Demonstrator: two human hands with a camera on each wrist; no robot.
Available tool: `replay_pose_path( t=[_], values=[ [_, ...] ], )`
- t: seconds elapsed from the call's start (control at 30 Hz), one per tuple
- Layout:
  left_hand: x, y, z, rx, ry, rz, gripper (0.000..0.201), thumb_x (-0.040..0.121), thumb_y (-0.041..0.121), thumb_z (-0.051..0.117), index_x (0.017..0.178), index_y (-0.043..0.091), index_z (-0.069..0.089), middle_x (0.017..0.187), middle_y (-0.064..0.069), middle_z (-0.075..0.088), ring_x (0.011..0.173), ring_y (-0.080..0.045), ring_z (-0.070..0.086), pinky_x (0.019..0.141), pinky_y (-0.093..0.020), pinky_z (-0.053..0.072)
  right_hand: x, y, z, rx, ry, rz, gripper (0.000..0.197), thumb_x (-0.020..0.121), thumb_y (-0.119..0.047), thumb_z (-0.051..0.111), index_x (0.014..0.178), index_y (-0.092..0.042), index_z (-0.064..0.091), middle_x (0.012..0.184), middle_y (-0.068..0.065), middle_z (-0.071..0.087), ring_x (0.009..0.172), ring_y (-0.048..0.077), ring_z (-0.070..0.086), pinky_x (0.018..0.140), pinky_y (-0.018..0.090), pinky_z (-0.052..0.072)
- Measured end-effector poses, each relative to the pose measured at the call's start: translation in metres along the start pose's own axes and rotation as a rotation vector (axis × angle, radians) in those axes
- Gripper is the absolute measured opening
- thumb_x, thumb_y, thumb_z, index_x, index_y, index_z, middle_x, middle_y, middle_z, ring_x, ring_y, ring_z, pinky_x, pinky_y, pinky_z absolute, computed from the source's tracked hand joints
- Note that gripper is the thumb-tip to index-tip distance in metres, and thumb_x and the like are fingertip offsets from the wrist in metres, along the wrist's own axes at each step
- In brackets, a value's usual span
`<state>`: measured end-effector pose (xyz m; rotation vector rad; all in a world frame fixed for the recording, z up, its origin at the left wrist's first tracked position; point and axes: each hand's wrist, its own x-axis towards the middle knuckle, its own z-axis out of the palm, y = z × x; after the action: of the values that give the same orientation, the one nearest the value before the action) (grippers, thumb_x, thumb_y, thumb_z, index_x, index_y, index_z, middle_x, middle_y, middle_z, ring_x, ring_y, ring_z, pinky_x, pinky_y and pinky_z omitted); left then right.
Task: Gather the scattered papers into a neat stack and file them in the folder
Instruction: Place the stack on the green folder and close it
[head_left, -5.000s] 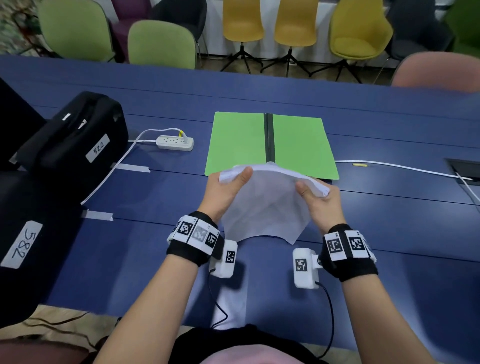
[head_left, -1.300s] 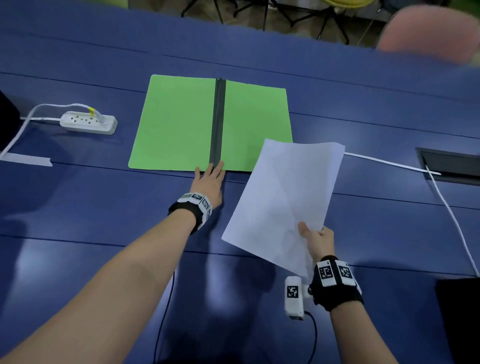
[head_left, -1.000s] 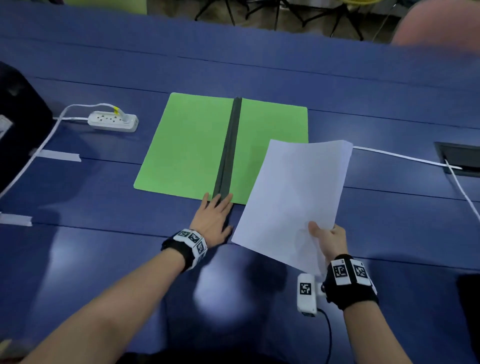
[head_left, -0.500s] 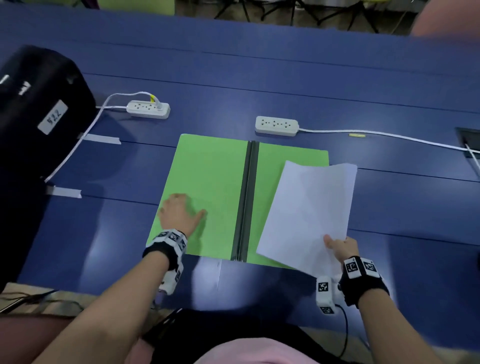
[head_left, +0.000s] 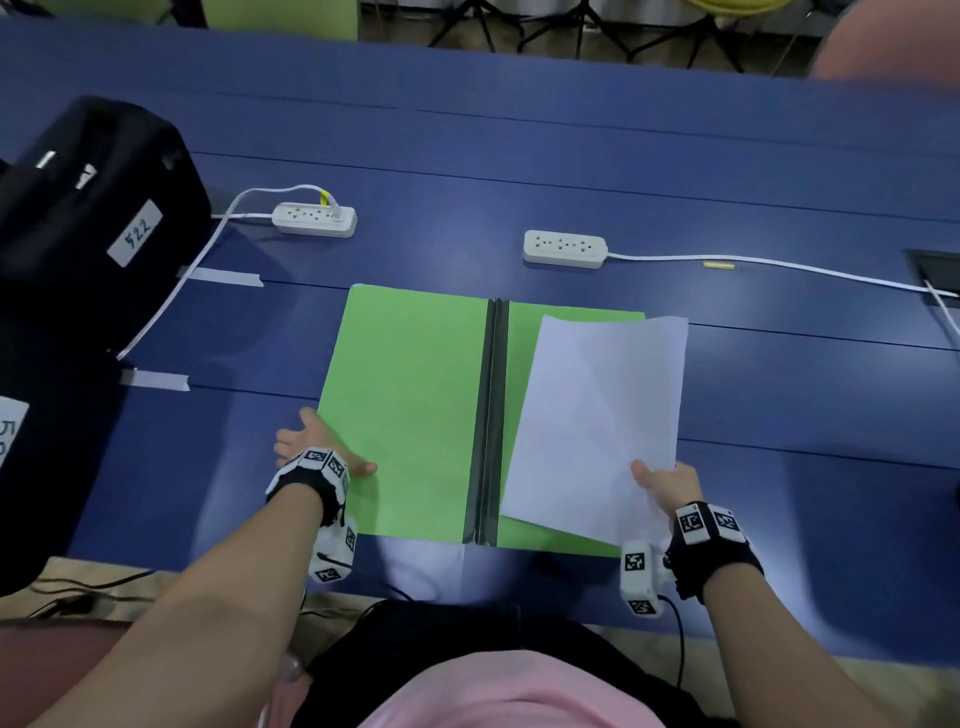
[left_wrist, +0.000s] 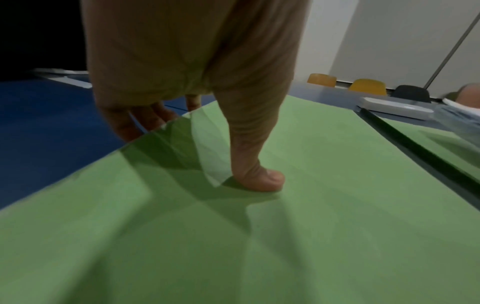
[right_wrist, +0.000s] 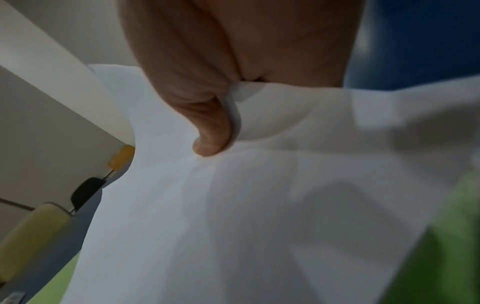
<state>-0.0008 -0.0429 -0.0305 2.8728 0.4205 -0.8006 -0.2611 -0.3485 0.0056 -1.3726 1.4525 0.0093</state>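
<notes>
A green folder (head_left: 410, 405) lies open on the blue table (head_left: 779, 493), with a dark spine (head_left: 491, 415) down its middle. My left hand (head_left: 317, 447) is at the outer edge of the left flap. Its thumb (left_wrist: 259, 174) presses on top of the flap (left_wrist: 311, 226) and its fingers (left_wrist: 145, 121) reach under the edge. My right hand (head_left: 665, 483) pinches the near right corner of the white paper stack (head_left: 597, 415), thumb (right_wrist: 213, 131) on top. The papers (right_wrist: 233, 226) hang tilted over the right flap, overlapping its right edge.
Two white power strips (head_left: 315, 219) (head_left: 565, 249) lie beyond the folder, with cables running left and right. A black case (head_left: 93, 218) labelled 522 stands at the left. A floor-box hatch (head_left: 935, 267) is set into the table at far right. Chairs line the far side.
My left hand has slid from the middle of the left flap to its outer edge. The right hand has kept the papers over the right flap, shifting slightly.
</notes>
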Motion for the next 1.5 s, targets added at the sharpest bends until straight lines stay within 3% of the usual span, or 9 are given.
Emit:
replay_pose_path(
  t=[0.1,0.2,0.3,0.43,0.53,0.83,1.13,1.33,1.5],
  values=[
    [0.0,-0.009,-0.003,-0.048,-0.033,0.022,0.107,0.047,0.027,0.095,0.129,0.017,0.026,0.136,-0.018,0.023,0.124,-0.041,0.04,0.096,-0.05,0.044,0.004,-0.004,0.013,-0.005,-0.008,0.005,0.041,0.089,-0.009,0.061,0.122,0.014,0.051,0.107,0.016,0.06,0.092,0.026,0.055,0.079,0.034,0.042],
    [0.0,-0.018,-0.005,-0.07,-0.07,0.056,0.103,0.05,0.023,0.094,0.128,0.016,0.025,0.137,-0.016,0.023,0.12,-0.044,0.046,0.094,-0.052,0.046,0.012,0.002,0.023,-0.029,-0.046,0.012,0.068,0.086,-0.024,0.065,0.138,0.009,0.036,0.136,0.017,0.051,0.119,0.033,0.054,0.1,0.04,0.043],
    [0.0,-0.026,-0.007,-0.079,-0.084,0.069,0.103,0.052,0.023,0.093,0.129,0.016,0.025,0.136,-0.015,0.027,0.122,-0.044,0.046,0.097,-0.055,0.045,0.005,0.001,0.034,-0.093,-0.049,0.032,0.062,0.091,-0.019,0.059,0.138,0.013,0.033,0.141,0.019,0.043,0.129,0.034,0.045,0.104,0.037,0.036],
    [0.0,-0.034,-0.011,-0.076,-0.062,0.096,0.102,0.053,0.024,0.093,0.128,0.014,0.026,0.135,-0.014,0.031,0.125,-0.041,0.043,0.097,-0.053,0.044,-0.002,0.009,0.047,-0.07,-0.014,0.022,0.054,0.091,-0.008,0.058,0.134,0.016,0.036,0.137,0.028,0.047,0.124,0.038,0.049,0.095,0.038,0.039],
    [0.0,-0.037,-0.009,-0.076,-0.039,0.115,0.102,0.049,0.026,0.094,0.126,0.014,0.028,0.133,-0.011,0.036,0.125,-0.04,0.043,0.098,-0.052,0.044,0.002,0.016,0.05,-0.12,-0.014,-0.001,0.037,0.09,-0.004,0.056,0.121,0.015,0.052,0.125,0.027,0.059,0.102,0.031,0.058,0.08,0.03,0.037],
    [-0.002,-0.037,-0.004,-0.039,0.005,0.122,0.104,0.048,0.028,0.094,0.128,0.014,0.028,0.134,-0.009,0.04,0.125,-0.039,0.044,0.099,-0.051,0.044,0.006,0.011,0.051,-0.131,0.042,-0.078,0.029,0.086,-0.009,0.06,0.112,0.003,0.065,0.114,0.022,0.067,0.105,0.037,0.063,0.092,0.041,0.049],
    [-0.007,-0.036,-0.015,0.025,-0.016,0.147,0.105,0.047,0.029,0.095,0.126,0.009,0.029,0.133,-0.015,0.043,0.122,-0.039,0.049,0.099,-0.049,0.046,-0.001,0.006,0.053,-0.231,0.065,-0.04,0.031,0.087,-0.009,0.057,0.116,0.0,0.062,0.117,0.019,0.065,0.107,0.036,0.06,0.079,0.028,0.042],
    [-0.014,-0.032,-0.046,0.02,-0.155,0.16,0.099,0.065,0.028,0.087,0.138,0.004,0.024,0.14,-0.019,0.044,0.127,-0.038,0.048,0.101,-0.048,0.044,-0.001,0.007,0.053,-0.387,0.089,-0.052,0.008,0.08,-0.017,0.056,0.087,-0.014,0.058,0.106,0.015,0.068,0.08,0.03,0.053,0.072,0.029,0.043],
    [-0.023,-0.038,-0.097,0.065,-0.285,0.349,0.079,0.078,0.048,0.072,0.135,0.007,0.037,0.137,-0.008,0.05,0.124,-0.028,0.05,0.1,-0.039,0.043,0.003,0.015,0.042,-0.422,0.101,-0.133,0.05,0.079,-0.03,0.069,0.12,-0.007,0.052,0.122,0.015,0.062,0.111,0.035,0.058,0.088,0.039,0.047]
  ],
)
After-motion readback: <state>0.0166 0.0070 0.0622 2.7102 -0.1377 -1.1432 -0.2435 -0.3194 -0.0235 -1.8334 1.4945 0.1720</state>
